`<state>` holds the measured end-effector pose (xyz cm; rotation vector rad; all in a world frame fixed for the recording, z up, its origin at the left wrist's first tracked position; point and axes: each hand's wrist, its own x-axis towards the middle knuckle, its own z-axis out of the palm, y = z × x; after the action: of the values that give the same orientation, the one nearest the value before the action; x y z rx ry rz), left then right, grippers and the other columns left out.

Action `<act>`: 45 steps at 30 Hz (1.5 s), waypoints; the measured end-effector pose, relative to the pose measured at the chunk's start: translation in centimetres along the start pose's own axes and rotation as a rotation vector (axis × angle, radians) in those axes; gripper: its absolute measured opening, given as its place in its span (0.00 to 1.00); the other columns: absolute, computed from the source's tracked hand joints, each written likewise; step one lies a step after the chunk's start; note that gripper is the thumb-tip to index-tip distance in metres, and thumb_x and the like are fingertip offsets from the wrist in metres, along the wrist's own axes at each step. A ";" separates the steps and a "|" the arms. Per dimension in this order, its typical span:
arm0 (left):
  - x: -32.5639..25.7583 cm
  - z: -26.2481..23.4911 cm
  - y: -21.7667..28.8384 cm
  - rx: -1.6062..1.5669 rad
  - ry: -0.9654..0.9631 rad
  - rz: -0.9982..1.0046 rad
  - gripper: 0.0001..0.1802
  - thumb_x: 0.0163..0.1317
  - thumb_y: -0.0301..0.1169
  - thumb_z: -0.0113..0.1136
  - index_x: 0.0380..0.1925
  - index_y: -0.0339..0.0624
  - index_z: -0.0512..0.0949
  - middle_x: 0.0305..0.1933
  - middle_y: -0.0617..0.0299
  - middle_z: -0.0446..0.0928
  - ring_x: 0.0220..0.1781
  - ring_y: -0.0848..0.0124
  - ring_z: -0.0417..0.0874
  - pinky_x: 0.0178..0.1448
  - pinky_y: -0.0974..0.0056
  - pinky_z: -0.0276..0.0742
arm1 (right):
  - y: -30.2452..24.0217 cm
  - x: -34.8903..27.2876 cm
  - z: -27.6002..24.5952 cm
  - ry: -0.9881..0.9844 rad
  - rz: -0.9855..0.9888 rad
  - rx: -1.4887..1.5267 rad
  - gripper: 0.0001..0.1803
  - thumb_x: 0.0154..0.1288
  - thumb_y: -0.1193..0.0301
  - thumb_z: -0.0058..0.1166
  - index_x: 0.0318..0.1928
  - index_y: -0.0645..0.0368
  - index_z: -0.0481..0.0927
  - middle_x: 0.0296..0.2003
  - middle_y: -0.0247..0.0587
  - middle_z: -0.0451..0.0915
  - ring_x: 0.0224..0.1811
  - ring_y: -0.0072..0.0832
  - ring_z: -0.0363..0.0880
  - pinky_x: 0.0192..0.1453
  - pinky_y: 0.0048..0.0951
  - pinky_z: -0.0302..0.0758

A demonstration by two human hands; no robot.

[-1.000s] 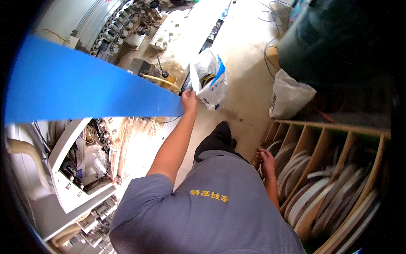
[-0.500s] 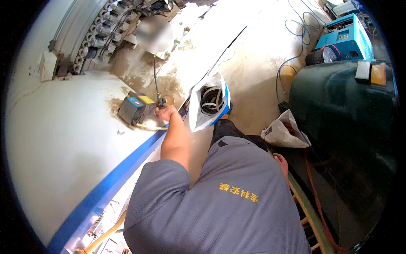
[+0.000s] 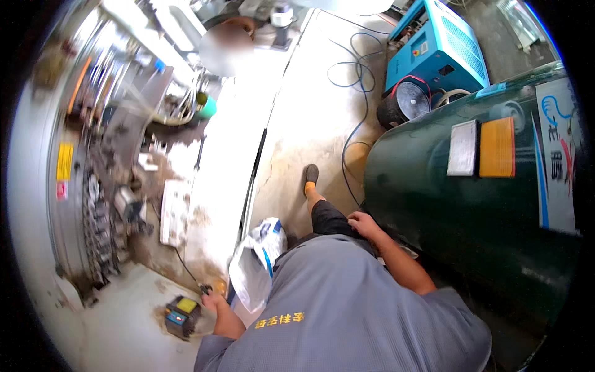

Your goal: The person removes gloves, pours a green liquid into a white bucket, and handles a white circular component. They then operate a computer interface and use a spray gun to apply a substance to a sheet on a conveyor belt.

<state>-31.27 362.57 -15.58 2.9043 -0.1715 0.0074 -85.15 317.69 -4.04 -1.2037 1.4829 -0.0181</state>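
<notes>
At the lower left, my left hand (image 3: 212,301) is closed around a small black fitting (image 3: 205,289) at the end of a thin dark hose. Its fingertips are partly hidden. Beside it, on the pale machine surface, sits a dark box-shaped device (image 3: 181,316) with a yellow top and a blue panel. A round amber part (image 3: 219,286) lies just past the fitting. My right hand (image 3: 362,224) hangs by my thigh, fingers loosely bent and nothing visible in them. Between my body and the machine stands a white sack (image 3: 251,276) with blue marks.
A large dark green tank (image 3: 421,180) fills the right side, with white and orange pads on it. Behind it stand a turquoise machine (image 3: 437,53) and a black bucket (image 3: 403,104). A blue hose (image 3: 348,146) loops over the floor. Machine parts (image 3: 102,223) line the left.
My view has swung, so the box device, sack and left hand now appear lower, and more of the tank shows. My right arm has come forward into view, and one foot is stretched ahead.
</notes>
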 end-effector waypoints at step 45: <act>-22.7 18.9 134.7 0.064 -0.822 0.715 0.24 0.39 0.39 0.77 0.29 0.44 0.71 0.24 0.50 0.77 0.30 0.51 0.80 0.39 0.52 0.78 | -46.0 76.1 -106.4 0.848 -0.492 -0.354 0.18 0.53 0.73 0.61 0.47 0.58 0.81 0.54 0.51 0.75 0.59 0.50 0.72 0.65 0.43 0.71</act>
<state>-69.73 230.64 -3.48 2.5413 -1.3209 -1.0514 -119.37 183.52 4.01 -1.9753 1.9014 -0.6986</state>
